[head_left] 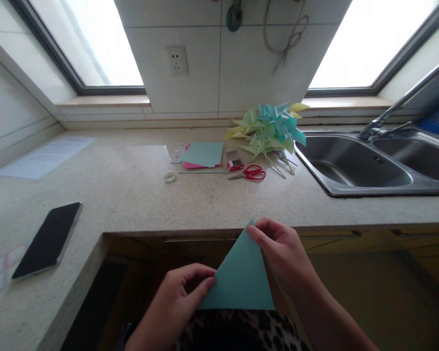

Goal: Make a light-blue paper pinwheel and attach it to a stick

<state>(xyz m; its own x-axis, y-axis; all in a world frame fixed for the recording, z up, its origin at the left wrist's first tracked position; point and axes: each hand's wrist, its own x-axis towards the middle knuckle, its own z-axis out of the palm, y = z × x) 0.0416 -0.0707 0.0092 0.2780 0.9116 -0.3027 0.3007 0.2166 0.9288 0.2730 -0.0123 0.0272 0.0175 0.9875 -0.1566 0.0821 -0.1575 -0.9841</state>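
Observation:
I hold a teal paper folded into a triangle (241,278) in front of me, below the counter edge. My left hand (175,302) pinches its lower left edge with thumb and forefinger. My right hand (281,253) grips the top corner and the right edge, fingers closed on the paper.
On the speckled counter (131,195) lie a stack of teal and pink paper sheets (203,155), red scissors (250,173), a small red box (235,165), a thin stick (203,172), a pile of paper pinwheels (269,129), a phone (47,240) at left. A steel sink (358,168) is at right.

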